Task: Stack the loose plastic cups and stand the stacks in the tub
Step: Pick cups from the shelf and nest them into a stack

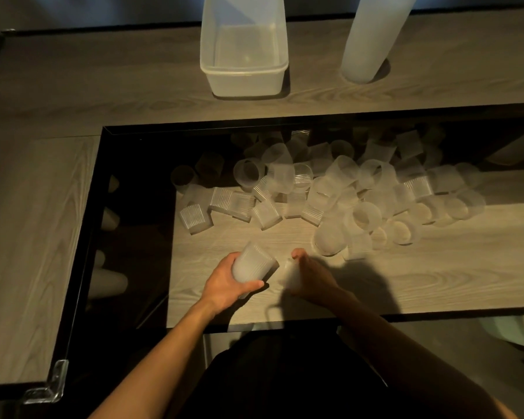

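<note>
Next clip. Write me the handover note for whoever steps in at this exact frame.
Left hand grips a ribbed cup. Right hand seems to hold a blurred cup beside it, not yet nested.
Loose cups lie heaped ahead of the hands.
Tub stands beyond them, nothing in it; a tall stack stands right of it, outside.
Done: that one stack. Left: stacking the heap, standing every stack in the tub.

Frosted translucent ribbed cups (315, 192) lie on pale grey wood-grain table (406, 282) with black edging.
</note>
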Motion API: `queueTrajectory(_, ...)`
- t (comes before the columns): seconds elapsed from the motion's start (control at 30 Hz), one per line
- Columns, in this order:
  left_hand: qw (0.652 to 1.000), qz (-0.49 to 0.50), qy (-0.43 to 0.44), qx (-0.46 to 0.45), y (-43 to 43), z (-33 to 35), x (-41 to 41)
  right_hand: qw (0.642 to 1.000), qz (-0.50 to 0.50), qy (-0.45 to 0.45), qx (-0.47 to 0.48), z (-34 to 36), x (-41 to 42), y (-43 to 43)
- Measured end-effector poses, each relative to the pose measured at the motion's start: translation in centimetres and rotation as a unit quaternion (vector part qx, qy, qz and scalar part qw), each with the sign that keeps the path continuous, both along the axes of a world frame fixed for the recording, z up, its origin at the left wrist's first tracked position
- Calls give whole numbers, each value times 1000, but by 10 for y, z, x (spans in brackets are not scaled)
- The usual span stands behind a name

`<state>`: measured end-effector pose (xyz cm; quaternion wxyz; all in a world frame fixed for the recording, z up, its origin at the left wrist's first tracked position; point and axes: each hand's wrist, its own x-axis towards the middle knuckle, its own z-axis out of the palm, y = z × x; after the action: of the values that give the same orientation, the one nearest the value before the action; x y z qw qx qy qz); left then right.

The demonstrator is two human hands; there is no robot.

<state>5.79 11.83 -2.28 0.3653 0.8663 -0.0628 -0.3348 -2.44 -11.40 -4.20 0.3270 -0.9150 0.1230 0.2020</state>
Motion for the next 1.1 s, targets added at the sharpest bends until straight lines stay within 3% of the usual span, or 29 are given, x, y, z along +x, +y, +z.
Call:
queueTrajectory(0.13, 999, -10, -26, 28, 0, 5, 3, 991, -57, -70, 97, 16, 22, -7)
queueTrajectory(0.3, 997, -40, -62, 29, 0, 11, 11, 925, -150, 22, 349, 27, 36, -19)
queueTrajectory(0.57, 975, -181, -117, 58, -11, 23, 7, 957, -83, 30, 276, 34, 29, -6)
queueTrajectory(0.67, 980, -165, -96, 48, -17, 19, -5, 959, -129, -43, 247, 24, 19, 15)
queueTrajectory(0.73, 985, -141, -87, 37, -25, 17, -13, 949, -177, -82, 247, 21, 13, 16)
queueTrajectory(0.83, 989, -127, -78, 15, -35, 19, -18, 912, -255, -58, 316, 26, 9, 10)
queueTrajectory(0.97, 987, -136, -91, 1, -53, 24, -23, 943, -145, -34, 298, 27, 3, 5)
queueTrajectory(1.03, 990, -120, -78, -4, -61, 24, -26, 938, -159, -99, 291, 33, 3, -6)
queueTrajectory(1.1, 993, -94, -67, -3, -66, 24, -26, 919, -248, -189, 241, 40, 4, -23)
